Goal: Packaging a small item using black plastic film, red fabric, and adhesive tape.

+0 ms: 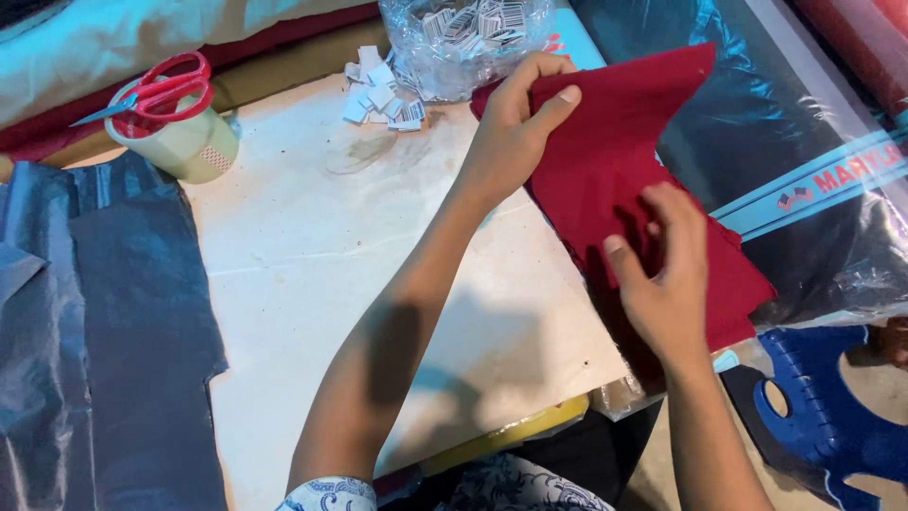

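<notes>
**Red cloth held at the bench's right edge**

Your left hand (515,128) pinched the top corner of the red cloth (615,161), thumb over the front face and fingers curled behind the fold. Your right hand (667,274) lay lower on the same cloth, fingers spread flat and thumb out, pressing it rather than closing round it. The cloth hung over the right edge of the white bench (312,255), its far corner reaching across onto the dark plastic-wrapped roll (804,114) beside the bench. Its lower edge ended near the bench's front right corner, above the blue plastic stool (832,416).

Open room: the middle of the bench, from your left forearm across to the dark grey sheet (95,331), lay bare. That sheet covered the bench's left edge and ran down to the front.

Far edge was crowded. A clear bag of small printed tags (463,38) sat just behind your left hand, with loose tags (383,95) spilled beside it. A roll of tape (180,137) stood at the far left, well apart from your hands, with red-handled scissors (156,90) resting on top.
</notes>
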